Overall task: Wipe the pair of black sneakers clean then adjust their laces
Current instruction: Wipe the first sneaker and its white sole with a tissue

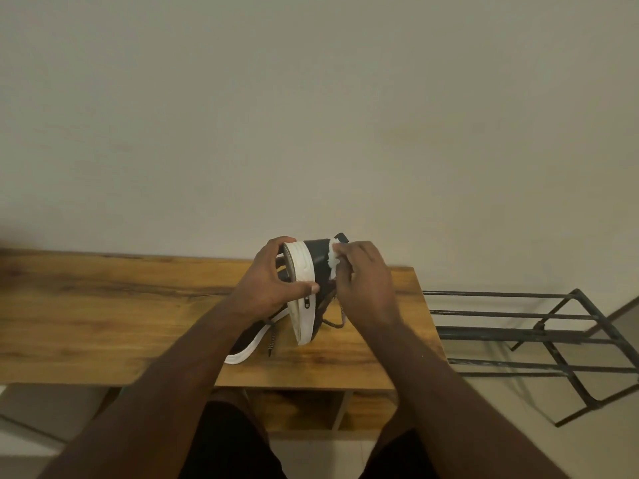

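Left hand (273, 281) grip clamped on raised sneaker (311, 271), right hand (363, 281) grip pinching white wipe (333, 262) against it, second sneaker (249, 337) on counter (103, 323)

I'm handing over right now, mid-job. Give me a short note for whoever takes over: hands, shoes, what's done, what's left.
Left hand grips one sneaker by its white sole, lifted and tipped on its side above the table.
Right hand presses a white wipe against that shoe's black upper.
Second sneaker lies on the table beneath the left arm, laces loose.
Done: cannot tell how much is clean.
Left: finish wiping, wipe the other sneaker if needed, adjust both sets of laces.
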